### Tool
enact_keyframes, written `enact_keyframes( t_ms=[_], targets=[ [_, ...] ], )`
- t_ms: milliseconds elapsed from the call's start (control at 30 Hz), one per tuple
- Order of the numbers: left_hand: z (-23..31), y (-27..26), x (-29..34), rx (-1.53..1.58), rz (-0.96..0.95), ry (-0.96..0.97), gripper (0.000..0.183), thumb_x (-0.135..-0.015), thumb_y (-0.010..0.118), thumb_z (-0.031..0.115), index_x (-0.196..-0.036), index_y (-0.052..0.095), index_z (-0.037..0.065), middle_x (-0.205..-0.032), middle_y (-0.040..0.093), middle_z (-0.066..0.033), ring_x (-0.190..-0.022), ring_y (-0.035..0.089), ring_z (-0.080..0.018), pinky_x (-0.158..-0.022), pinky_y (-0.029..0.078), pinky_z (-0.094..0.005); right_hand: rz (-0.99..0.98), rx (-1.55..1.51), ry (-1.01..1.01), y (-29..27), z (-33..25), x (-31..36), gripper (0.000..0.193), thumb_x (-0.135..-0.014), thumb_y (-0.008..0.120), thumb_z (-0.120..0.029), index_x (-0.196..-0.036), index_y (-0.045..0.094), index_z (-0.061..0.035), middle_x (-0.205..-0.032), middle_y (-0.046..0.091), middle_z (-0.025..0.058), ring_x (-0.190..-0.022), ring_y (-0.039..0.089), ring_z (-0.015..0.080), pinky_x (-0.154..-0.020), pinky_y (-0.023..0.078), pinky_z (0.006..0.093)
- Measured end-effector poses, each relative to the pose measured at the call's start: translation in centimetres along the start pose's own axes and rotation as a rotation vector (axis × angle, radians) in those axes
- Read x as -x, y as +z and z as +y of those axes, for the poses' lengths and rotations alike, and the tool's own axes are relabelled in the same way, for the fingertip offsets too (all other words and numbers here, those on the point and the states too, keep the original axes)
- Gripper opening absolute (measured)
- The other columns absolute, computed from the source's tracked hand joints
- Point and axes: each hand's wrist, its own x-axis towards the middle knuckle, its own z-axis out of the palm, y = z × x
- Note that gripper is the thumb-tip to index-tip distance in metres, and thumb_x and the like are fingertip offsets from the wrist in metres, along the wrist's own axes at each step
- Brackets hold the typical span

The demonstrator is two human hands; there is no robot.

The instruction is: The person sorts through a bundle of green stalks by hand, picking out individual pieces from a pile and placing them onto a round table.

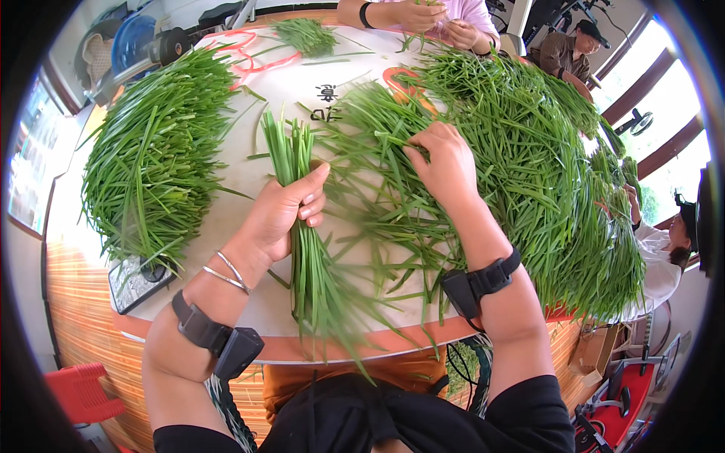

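Observation:
My left hand (283,208) is wrapped round an upright bunch of garlic chives (306,279), its pale cut stems at the top and its leaves trailing toward the table's near edge. To the right, my right hand (445,162) has its fingers pinched on the stem ends of some loose chives (385,170) spread over the table. Those leaves are partly blurred. A big heap of chives (529,174) lies right beside that hand. On the left side stands a thick, neatly laid stack of chives (158,151).
The white table (249,177) has an orange rim. Red ties (260,66) and a small chive bundle (306,36) lie at the back, near an orange-handled tool (404,84). A phone-like device (137,285) rests at the left edge. Another person's hands (459,34) work opposite; two more people sit right.

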Motion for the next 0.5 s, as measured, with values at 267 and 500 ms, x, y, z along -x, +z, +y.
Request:
enact_keyframes(
  t_ms=[267, 500],
  targets=[
    [0.1, 0.3, 0.3, -0.062, 0.013, -0.002, 0.017, -0.089, 0.059, 0.018, -0.102, 0.053, 0.008, -0.06, 0.035, 0.0079, -0.048, 0.035, -0.0017, -0.046, 0.031, -0.0172, -0.068, -0.826, 0.257, -0.6, -1.4, 0.1, 0.012, -0.087, 0.056, -0.01, -0.096, 0.056, -0.0016, -0.076, 0.058, 0.0068, -0.067, 0.054, 0.015, -0.062, 0.044, 0.0274],
    [-0.1, 1.5, 1.1, -0.185, 0.034, 0.097, 0.025, -0.089, 0.058, 0.022, -0.108, 0.054, 0.006, -0.062, 0.037, 0.0075, -0.05, 0.035, -0.0024, -0.048, 0.032, -0.0184, -0.451, -1.023, 0.285, -2.2, -6.5, 0.7, 0.016, -0.091, 0.051, -0.007, -0.104, 0.053, 0.0015, -0.074, 0.056, 0.0038, -0.063, 0.053, 0.0093, -0.058, 0.044, 0.0234]
  ],
)
